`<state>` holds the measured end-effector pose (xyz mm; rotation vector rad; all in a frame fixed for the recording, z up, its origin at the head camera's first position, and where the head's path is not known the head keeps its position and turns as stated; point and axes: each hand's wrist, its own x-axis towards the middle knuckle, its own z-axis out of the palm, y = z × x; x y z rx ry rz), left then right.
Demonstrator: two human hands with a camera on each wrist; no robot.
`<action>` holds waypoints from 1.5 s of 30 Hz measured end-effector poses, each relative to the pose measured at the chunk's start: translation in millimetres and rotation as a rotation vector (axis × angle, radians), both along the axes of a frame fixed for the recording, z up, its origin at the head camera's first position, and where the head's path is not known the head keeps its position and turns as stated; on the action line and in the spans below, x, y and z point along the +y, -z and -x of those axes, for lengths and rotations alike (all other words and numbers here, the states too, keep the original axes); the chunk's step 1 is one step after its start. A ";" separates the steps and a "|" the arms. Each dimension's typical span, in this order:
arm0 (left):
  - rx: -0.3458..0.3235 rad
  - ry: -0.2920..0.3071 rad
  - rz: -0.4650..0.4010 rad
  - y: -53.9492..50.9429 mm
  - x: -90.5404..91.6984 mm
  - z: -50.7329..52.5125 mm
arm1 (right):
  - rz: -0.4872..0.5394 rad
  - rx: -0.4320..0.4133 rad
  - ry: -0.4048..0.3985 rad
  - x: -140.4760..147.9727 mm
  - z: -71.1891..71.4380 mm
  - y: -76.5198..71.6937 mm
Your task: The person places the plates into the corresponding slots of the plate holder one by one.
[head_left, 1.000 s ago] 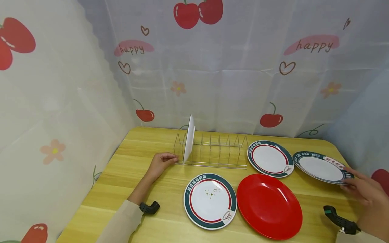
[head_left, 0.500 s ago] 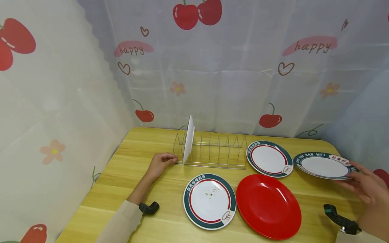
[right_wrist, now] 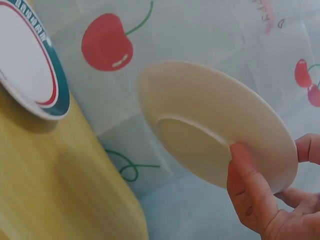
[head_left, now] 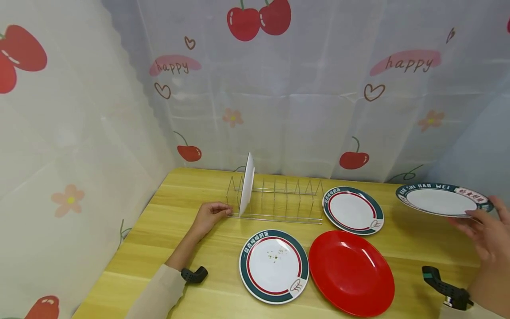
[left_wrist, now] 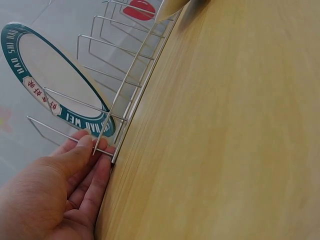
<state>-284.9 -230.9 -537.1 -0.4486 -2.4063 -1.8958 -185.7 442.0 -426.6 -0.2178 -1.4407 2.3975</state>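
My right hand (head_left: 484,226) holds a white plate with a green lettered rim (head_left: 444,199) in the air above the table's right side. In the right wrist view its pale underside (right_wrist: 200,125) faces the camera, fingers beneath it. At the left end of the wire dish rack (head_left: 287,218), my left hand (head_left: 212,215) pinches the frame. The left wrist view shows the thumb and fingers of my left hand (left_wrist: 70,185) on the rack's corner wires (left_wrist: 107,150). One plate (head_left: 247,184) stands on edge in the rack close to that hand; its green lettered rim (left_wrist: 37,92) shows from the left.
A green-rimmed plate with crumbs (head_left: 274,266) lies at the front, touching or nearly touching a red plate (head_left: 352,274). Another green-rimmed plate (head_left: 352,210) lies right of the rack. Patterned cloth (head_left: 303,119) hangs behind the wooden table (head_left: 159,230).
The plate in my right hand has risen off the table's right side and moved a little to the right, tilting flatter. My left hand stays on the rack.
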 end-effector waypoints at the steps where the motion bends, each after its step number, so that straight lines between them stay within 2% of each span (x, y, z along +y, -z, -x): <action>1: -0.001 0.002 -0.001 0.1 -0.4 0.1 | 0.003 0.024 -0.016 -1.3 -0.1 -0.7; 7: 0.011 0.019 0.017 -7.0 0.6 -2.8 | -0.045 0.153 -0.080 -13.9 1.8 -12.2; 10: 0.015 0.021 0.011 -6.7 0.8 -3.8 | -0.110 0.155 -0.090 -21.5 1.3 -18.8; 12: 0.000 0.012 0.013 -0.3 -0.8 0.0 | -0.127 0.148 -0.090 -26.3 1.1 -23.2; 20: 0.008 0.009 -0.008 1.4 -2.1 -0.2 | -0.080 0.178 -0.093 -47.3 0.8 -43.0; 32: 0.004 0.007 0.006 1.5 -0.7 -0.4 | -0.126 0.219 -0.122 -72.4 -0.6 -60.6; 35: -0.005 0.009 0.013 -1.8 0.3 -2.8 | -0.137 0.220 -0.131 -78.6 0.0 -62.9; 41: -0.010 0.011 0.004 -21.2 4.7 -14.4 | -0.130 0.215 -0.132 -90.6 1.3 -69.3; 45: -0.013 0.009 0.008 -25.2 5.5 -16.7 | -0.125 0.229 -0.161 -97.8 1.1 -73.3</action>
